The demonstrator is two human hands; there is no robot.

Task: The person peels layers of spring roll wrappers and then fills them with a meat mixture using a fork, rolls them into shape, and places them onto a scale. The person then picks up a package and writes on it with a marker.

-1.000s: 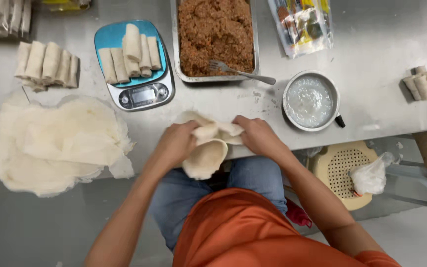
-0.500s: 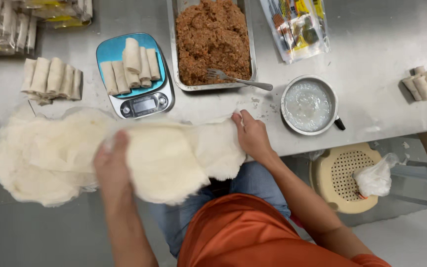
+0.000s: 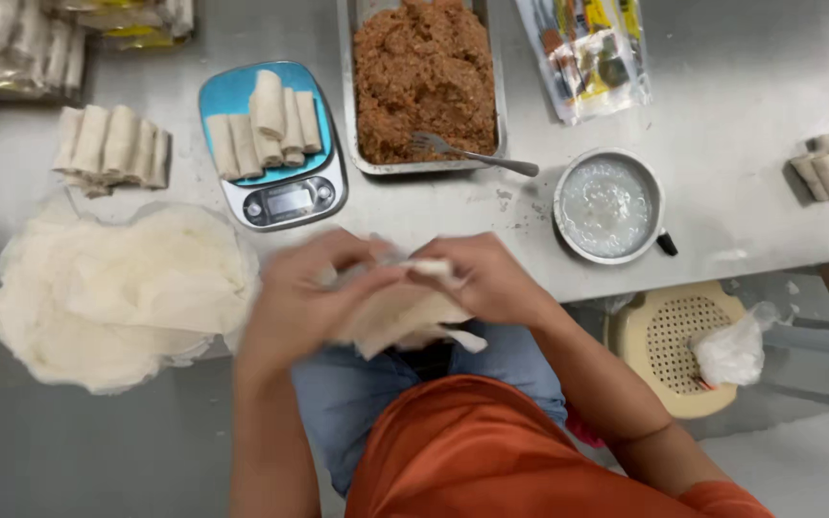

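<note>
We've got left hand (image 3: 304,302) & right hand (image 3: 486,280) both pinched on one thin wrapper sheet (image 3: 400,317) at table (image 3: 722,192) edge, wrapper stack (image 3: 117,293) just left.

A grey metal table (image 3: 741,221) is carrying a stack of wrappers (image 3: 117,297) at near left, a blue scale (image 3: 275,144) and rolls (image 3: 112,146) behind it, a tray of filling (image 3: 424,82) at the far middle, a small pot (image 3: 609,206) and a packet (image 3: 592,53) at right.
</note>
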